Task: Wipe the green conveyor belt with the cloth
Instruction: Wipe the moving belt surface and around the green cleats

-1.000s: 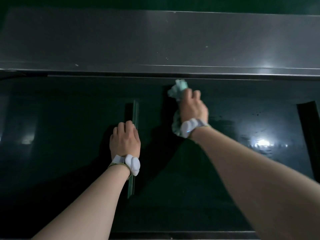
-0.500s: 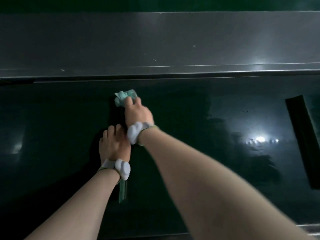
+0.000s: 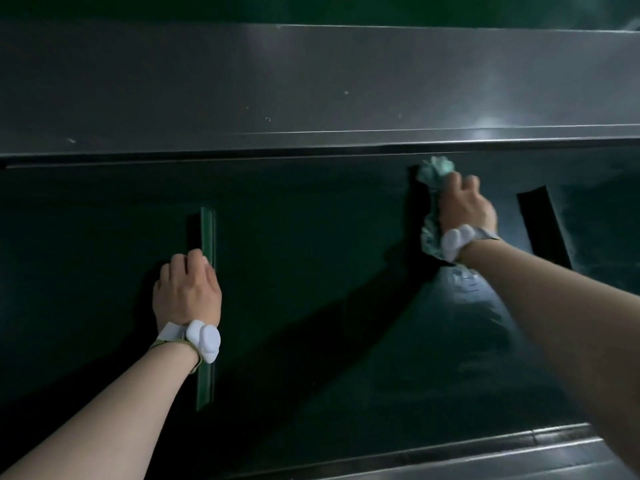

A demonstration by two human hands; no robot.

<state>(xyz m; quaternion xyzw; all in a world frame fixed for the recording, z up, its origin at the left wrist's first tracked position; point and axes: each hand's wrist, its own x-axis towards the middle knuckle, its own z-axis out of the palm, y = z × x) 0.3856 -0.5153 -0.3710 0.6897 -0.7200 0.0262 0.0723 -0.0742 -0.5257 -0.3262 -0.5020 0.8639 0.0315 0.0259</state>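
Observation:
The dark green conveyor belt [image 3: 311, 271] fills the middle of the view, glossy and dim. My right hand [image 3: 465, 206] presses a crumpled pale green cloth [image 3: 434, 173] onto the belt at the far right, close to the back rail; cloth also sticks out by the wrist. My left hand [image 3: 187, 289] rests knuckles up on the belt at the left, fingers curled against a raised green cleat [image 3: 207, 237] that runs across the belt. Both wrists wear white bands.
A grey metal side rail [image 3: 311, 98] runs along the far edge of the belt. A second metal rail [image 3: 485, 452] borders the near edge at lower right. Another dark cleat [image 3: 540, 223] crosses the belt just right of my right hand.
My right hand has swept the cloth from beside my left hand out to the right, near the back rail. My left hand has stayed on the cleat.

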